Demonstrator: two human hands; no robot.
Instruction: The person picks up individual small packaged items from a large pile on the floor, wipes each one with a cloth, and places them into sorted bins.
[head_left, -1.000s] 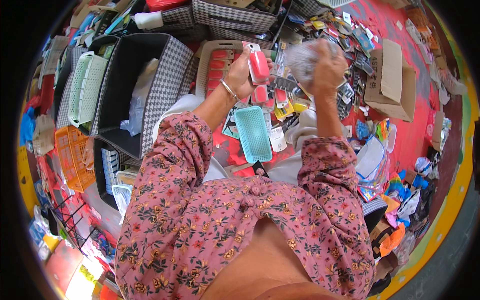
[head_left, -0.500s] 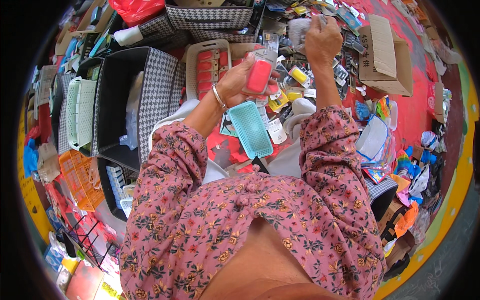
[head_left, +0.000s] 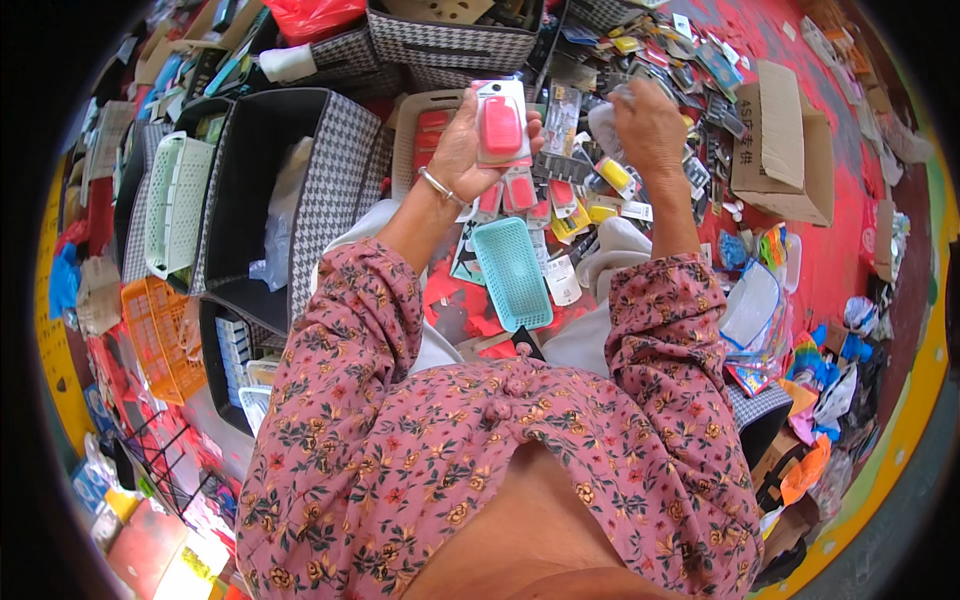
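My left hand (head_left: 470, 150) holds up a small package (head_left: 501, 122) with a pink-red oblong item on a white card, face toward me. A metal bangle sits on that wrist. My right hand (head_left: 650, 125) reaches forward and down into a heap of small carded goods (head_left: 585, 185), fingers closed on a clear plastic wrapper (head_left: 605, 125). A teal perforated plastic tray (head_left: 513, 272) lies below both hands, between my knees. A beige basket (head_left: 415, 140) with more pink-red packages stands behind my left hand.
A black houndstooth fabric bin (head_left: 290, 200) stands at left, with a pale green basket (head_left: 175, 205) and an orange crate (head_left: 160, 335) beyond it. Another houndstooth bin (head_left: 450, 40) is at the top. A cardboard box (head_left: 780, 140) rests on the red mat (head_left: 840, 270) at right.
My left hand has turned the pink-red package upright and raised it. My right hand has dropped from holding a clear wrapper up to the heap of carded goods.
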